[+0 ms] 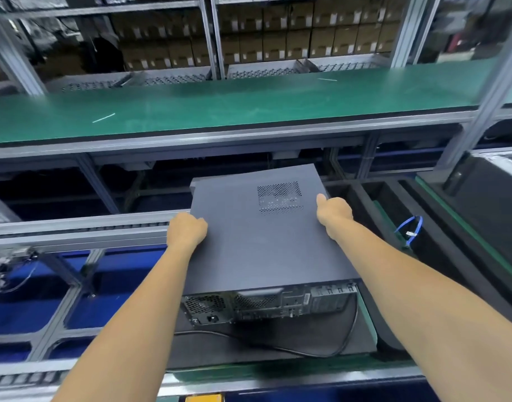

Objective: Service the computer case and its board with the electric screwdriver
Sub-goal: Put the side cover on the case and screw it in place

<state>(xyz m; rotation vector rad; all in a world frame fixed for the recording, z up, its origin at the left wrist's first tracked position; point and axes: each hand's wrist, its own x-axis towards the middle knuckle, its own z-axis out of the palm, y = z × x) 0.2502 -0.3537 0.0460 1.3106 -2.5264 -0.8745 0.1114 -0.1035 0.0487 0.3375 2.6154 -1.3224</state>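
Note:
A dark grey computer case (263, 239) lies flat in the middle of the head view, its rear panel with ports and fan grilles facing me. A vent grid sits on its top cover. My left hand (186, 229) grips the case's left edge, fingers curled over the side. My right hand (334, 213) grips the right edge, thumb lying on the top cover. The case rests on a dark mat (278, 340). No electric screwdriver or board shows in the view.
A black cable (330, 353) loops on the mat below the case. A blue cable (411, 230) lies in a dark foam tray to the right. A green-topped bench (220, 108) runs across behind, with shelves of cardboard boxes beyond. Roller rails (75, 227) lie to the left.

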